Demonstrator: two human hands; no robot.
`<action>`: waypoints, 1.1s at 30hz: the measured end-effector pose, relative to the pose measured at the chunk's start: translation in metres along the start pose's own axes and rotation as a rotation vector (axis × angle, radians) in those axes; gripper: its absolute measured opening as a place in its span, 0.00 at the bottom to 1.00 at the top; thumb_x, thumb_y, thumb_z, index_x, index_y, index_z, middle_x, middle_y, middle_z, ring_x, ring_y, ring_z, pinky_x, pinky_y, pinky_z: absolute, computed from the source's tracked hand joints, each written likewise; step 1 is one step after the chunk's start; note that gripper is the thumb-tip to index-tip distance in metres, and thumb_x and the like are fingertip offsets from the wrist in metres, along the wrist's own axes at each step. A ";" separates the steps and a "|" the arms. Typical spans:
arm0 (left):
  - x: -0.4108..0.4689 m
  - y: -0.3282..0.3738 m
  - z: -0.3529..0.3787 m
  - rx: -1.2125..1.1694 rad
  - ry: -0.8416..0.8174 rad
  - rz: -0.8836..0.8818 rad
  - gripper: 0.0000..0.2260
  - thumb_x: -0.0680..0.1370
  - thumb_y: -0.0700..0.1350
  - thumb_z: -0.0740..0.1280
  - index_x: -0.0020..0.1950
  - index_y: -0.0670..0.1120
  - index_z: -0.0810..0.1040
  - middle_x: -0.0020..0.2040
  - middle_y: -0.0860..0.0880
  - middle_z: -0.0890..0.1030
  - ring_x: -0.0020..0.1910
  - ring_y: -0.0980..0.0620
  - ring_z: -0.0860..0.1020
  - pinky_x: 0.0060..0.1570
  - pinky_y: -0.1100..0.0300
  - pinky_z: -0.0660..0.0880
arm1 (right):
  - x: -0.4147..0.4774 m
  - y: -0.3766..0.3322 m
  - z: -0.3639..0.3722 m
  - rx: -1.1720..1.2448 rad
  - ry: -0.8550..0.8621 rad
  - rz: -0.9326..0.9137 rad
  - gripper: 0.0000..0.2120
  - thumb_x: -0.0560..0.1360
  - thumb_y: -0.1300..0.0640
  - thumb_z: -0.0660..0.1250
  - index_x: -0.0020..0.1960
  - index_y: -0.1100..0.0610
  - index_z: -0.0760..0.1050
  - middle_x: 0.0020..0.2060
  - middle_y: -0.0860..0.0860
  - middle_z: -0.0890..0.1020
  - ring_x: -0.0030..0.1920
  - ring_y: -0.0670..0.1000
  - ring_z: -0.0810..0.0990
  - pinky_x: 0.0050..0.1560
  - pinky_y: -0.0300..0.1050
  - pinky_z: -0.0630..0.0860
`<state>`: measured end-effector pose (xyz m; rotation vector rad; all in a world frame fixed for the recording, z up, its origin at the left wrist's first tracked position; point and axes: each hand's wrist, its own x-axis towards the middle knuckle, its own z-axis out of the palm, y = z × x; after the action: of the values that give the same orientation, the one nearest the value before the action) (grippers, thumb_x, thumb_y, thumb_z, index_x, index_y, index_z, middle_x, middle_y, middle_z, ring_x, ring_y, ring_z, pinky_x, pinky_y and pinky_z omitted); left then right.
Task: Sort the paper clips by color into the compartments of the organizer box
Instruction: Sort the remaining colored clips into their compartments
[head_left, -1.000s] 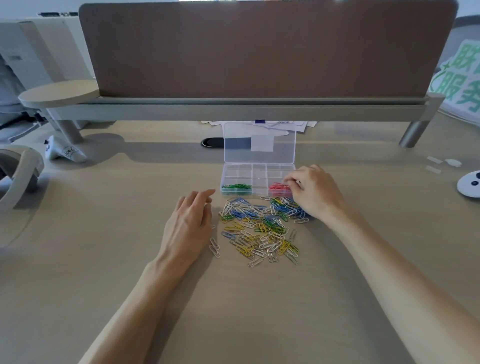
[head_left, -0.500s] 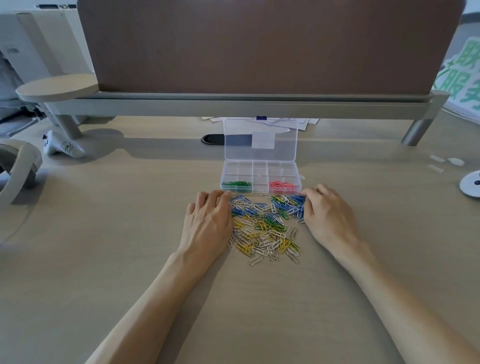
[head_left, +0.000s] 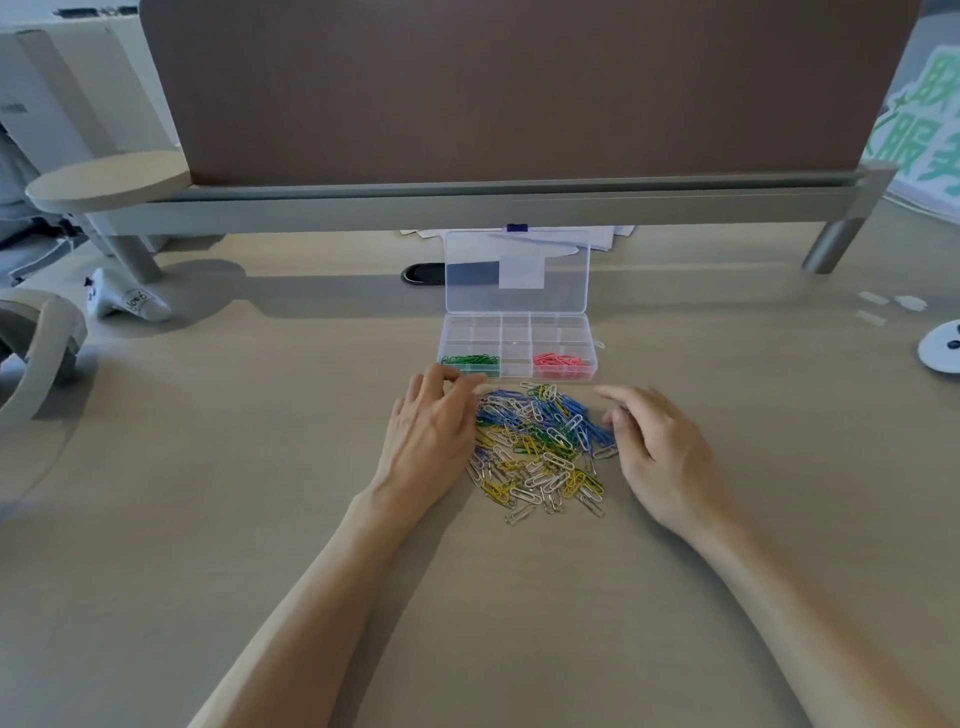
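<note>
Head view: the clips (head_left: 540, 447) lie in a loose mixed pile on the desk (head_left: 249, 493) at the centre of the frame. Blue, yellow, green and white are tangled together, just below the box (head_left: 515, 332), whose lid (head_left: 517, 260) stands open. In the box's lower row, green clips (head_left: 470, 359) sit in the left compartment and red clips (head_left: 562, 359) on the right. The left hand (head_left: 426, 436) is at the pile's upper left edge, close under the green compartment, with its fingers bent over the outermost clips. I cannot tell whether its grip holds a clip. The right hand (head_left: 662, 452) is at the pile's right edge with its fingers blurred and loosely curled, so the state of its grip is just as unclear. The clips are probably light, stiff wire with a slick coating. They lie flat and are apt to hook into one another. Each is best taken singly with a fingertip pinch across its long sides, or slid clear of the pile first, so that no neighbours trail into the wrong compartment
</note>
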<state>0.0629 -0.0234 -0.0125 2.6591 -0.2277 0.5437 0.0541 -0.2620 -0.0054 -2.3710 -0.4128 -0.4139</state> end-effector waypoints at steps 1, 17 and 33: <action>0.001 0.000 0.000 -0.070 0.026 -0.026 0.13 0.82 0.42 0.58 0.65 0.47 0.76 0.57 0.47 0.73 0.56 0.47 0.72 0.52 0.53 0.70 | -0.001 0.001 -0.002 0.025 0.005 0.031 0.14 0.80 0.61 0.58 0.62 0.55 0.76 0.47 0.47 0.78 0.49 0.46 0.77 0.48 0.35 0.68; -0.022 0.009 -0.008 -0.054 -0.046 0.370 0.13 0.80 0.52 0.62 0.63 0.56 0.78 0.57 0.54 0.74 0.54 0.51 0.71 0.46 0.59 0.73 | -0.006 -0.011 -0.003 0.091 -0.175 -0.076 0.11 0.73 0.52 0.67 0.55 0.47 0.79 0.42 0.41 0.75 0.47 0.43 0.76 0.46 0.39 0.74; -0.019 0.007 -0.010 -0.105 0.033 0.341 0.10 0.79 0.51 0.63 0.49 0.48 0.82 0.50 0.55 0.80 0.51 0.51 0.74 0.47 0.58 0.74 | -0.003 -0.011 0.008 0.053 -0.076 -0.028 0.04 0.76 0.54 0.68 0.49 0.49 0.81 0.40 0.45 0.77 0.42 0.44 0.75 0.43 0.42 0.73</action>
<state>0.0404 -0.0242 -0.0098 2.5194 -0.6878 0.6601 0.0487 -0.2489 -0.0063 -2.3373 -0.4865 -0.3227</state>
